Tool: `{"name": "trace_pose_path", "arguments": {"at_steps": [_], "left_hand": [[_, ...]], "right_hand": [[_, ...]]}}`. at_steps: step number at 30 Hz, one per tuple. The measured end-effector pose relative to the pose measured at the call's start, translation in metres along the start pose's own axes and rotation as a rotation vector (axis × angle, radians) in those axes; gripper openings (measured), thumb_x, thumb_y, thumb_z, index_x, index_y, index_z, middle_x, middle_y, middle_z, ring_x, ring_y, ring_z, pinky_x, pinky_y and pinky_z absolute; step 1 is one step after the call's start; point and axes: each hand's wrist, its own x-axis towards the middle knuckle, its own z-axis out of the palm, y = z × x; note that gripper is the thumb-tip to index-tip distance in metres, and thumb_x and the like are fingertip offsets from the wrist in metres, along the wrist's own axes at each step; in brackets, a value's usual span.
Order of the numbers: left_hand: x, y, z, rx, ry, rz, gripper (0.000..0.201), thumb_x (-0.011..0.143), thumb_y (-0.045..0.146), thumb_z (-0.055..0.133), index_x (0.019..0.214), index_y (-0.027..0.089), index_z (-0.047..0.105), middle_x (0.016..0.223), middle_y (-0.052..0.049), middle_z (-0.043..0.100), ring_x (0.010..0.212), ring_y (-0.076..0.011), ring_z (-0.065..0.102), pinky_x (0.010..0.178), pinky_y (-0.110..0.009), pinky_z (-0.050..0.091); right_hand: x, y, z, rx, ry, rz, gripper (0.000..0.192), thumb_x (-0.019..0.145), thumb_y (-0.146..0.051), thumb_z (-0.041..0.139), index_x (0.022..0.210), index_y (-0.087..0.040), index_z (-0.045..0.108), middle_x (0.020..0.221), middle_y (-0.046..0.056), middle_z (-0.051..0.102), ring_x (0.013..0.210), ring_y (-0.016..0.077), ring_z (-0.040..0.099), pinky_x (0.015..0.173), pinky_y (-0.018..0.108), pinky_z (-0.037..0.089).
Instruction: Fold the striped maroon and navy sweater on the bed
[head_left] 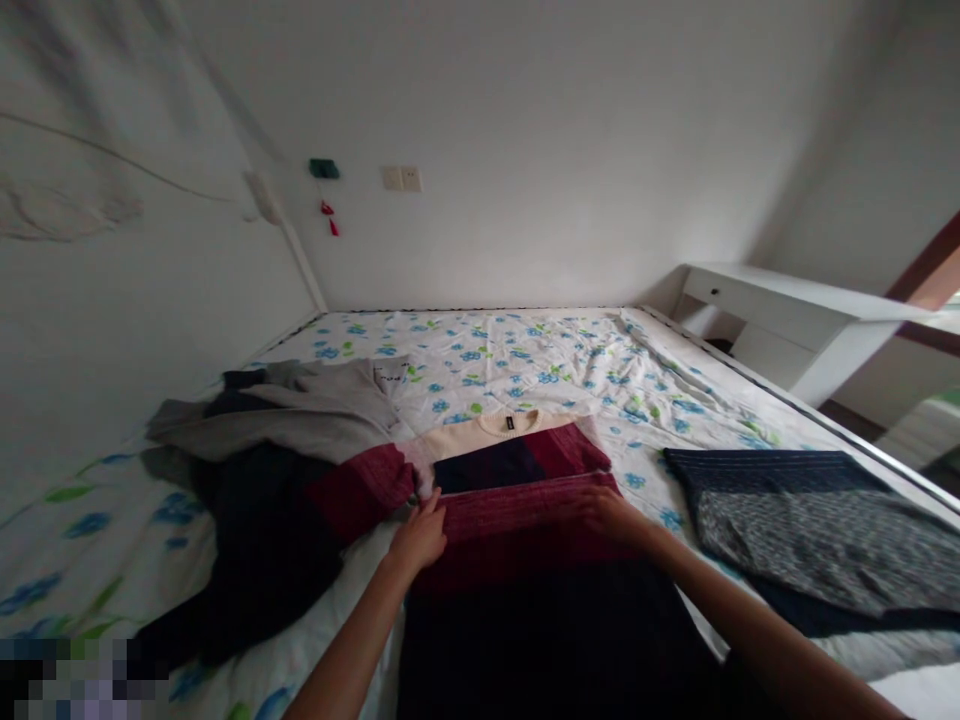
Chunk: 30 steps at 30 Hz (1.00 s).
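Note:
A striped sweater [517,470] in cream, navy and maroon lies flat in front of me on the bed, collar toward the wall. My left hand [420,535] rests on its left side, fingers pinching the fabric near the maroon sleeve [364,485] that stretches out to the left. At the right edge of the body, my right hand [611,515] presses on a maroon sleeve [525,505] folded across the chest.
A pile of grey and dark clothes [277,460] lies to the left. A folded navy and grey patterned garment [810,520] sits on the right. The bed sheet [525,350] is white with blue flowers. A white desk [795,315] stands at the far right, walls close by.

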Motion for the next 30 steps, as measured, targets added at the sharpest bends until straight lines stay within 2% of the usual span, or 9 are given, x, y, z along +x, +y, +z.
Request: {"name": "trace_pose_path", "arguments": {"at_steps": [3,7,10,12,18,20,23,26,30], "left_hand": [[0.015,0.001,0.002,0.046,0.032,0.011,0.075,0.091,0.003,0.052,0.163,0.013,0.069,0.193,-0.017,0.028,0.17,-0.0349,0.05,0.141,-0.052,0.04],[0.027,0.001,0.006,0.109,0.063,0.013,0.078,0.091,-0.001,0.046,0.165,0.013,0.069,0.191,-0.014,0.036,0.165,-0.0371,0.056,0.135,-0.052,0.047],[0.028,0.001,0.005,0.146,0.083,-0.006,0.077,0.095,0.0,0.043,0.167,0.01,0.066,0.191,-0.015,0.037,0.161,-0.0388,0.059,0.132,-0.051,0.051],[0.028,0.001,0.0,0.137,0.095,-0.034,0.075,0.096,0.001,0.042,0.168,0.009,0.064,0.191,-0.016,0.037,0.157,-0.0387,0.063,0.13,-0.051,0.053],[0.028,-0.002,-0.021,0.063,0.032,-0.142,0.068,0.104,0.01,0.04,0.166,0.013,0.065,0.194,-0.014,0.03,0.144,-0.0365,0.075,0.128,-0.051,0.056],[0.025,-0.003,-0.02,0.052,-0.027,-0.161,0.066,0.101,0.011,0.045,0.162,0.016,0.069,0.193,-0.014,0.033,0.142,-0.0359,0.077,0.128,-0.05,0.056],[0.02,-0.001,-0.015,0.044,-0.07,-0.16,0.066,0.097,0.011,0.051,0.159,0.018,0.073,0.193,-0.014,0.033,0.138,-0.0371,0.079,0.126,-0.05,0.058],[0.019,-0.001,-0.014,0.015,-0.046,-0.181,0.063,0.096,0.014,0.054,0.155,0.017,0.075,0.191,-0.017,0.036,0.139,-0.0403,0.078,0.126,-0.051,0.057],[0.022,-0.008,-0.017,-0.014,-0.002,-0.208,0.055,0.095,0.02,0.058,0.145,0.014,0.081,0.187,-0.021,0.044,0.137,-0.044,0.079,0.124,-0.054,0.058]], "right_hand": [[-0.021,0.052,-0.019,-0.076,0.023,0.249,0.047,0.097,-0.021,0.066,0.141,-0.023,0.084,0.159,0.015,0.074,0.163,0.0347,0.056,0.138,0.053,0.041],[-0.019,0.086,-0.018,-0.026,0.025,0.416,0.063,0.099,-0.028,0.069,0.161,-0.022,0.073,0.164,0.017,0.07,0.169,0.0363,0.05,0.137,0.052,0.042],[-0.005,0.09,-0.005,0.032,0.022,0.378,0.069,0.099,-0.031,0.068,0.168,-0.026,0.067,0.167,0.015,0.068,0.158,0.0356,0.061,0.135,0.051,0.043],[0.005,0.088,0.003,0.029,0.027,0.377,0.069,0.103,-0.033,0.064,0.172,-0.026,0.062,0.174,0.016,0.061,0.157,0.0353,0.062,0.136,0.052,0.04],[0.015,0.086,0.011,-0.062,0.016,0.525,0.07,0.113,-0.033,0.053,0.18,-0.017,0.046,0.191,0.024,0.031,0.179,0.036,0.03,0.142,0.056,0.026],[0.017,0.087,0.01,-0.072,0.018,0.48,0.065,0.114,-0.032,0.053,0.177,-0.018,0.05,0.192,0.024,0.03,0.179,0.0366,0.029,0.141,0.058,0.027],[0.02,0.088,0.007,-0.073,0.044,0.409,0.053,0.117,-0.032,0.046,0.166,-0.017,0.059,0.19,0.023,0.034,0.173,0.0354,0.044,0.138,0.055,0.034],[0.021,0.091,0.001,-0.084,0.104,0.384,0.05,0.12,-0.028,0.034,0.159,-0.017,0.063,0.185,0.023,0.045,0.166,0.0317,0.053,0.135,0.052,0.04],[0.017,0.098,-0.005,-0.129,0.169,0.318,0.047,0.116,-0.022,0.037,0.147,-0.014,0.072,0.183,0.024,0.047,0.168,0.0305,0.051,0.137,0.05,0.04]]}}
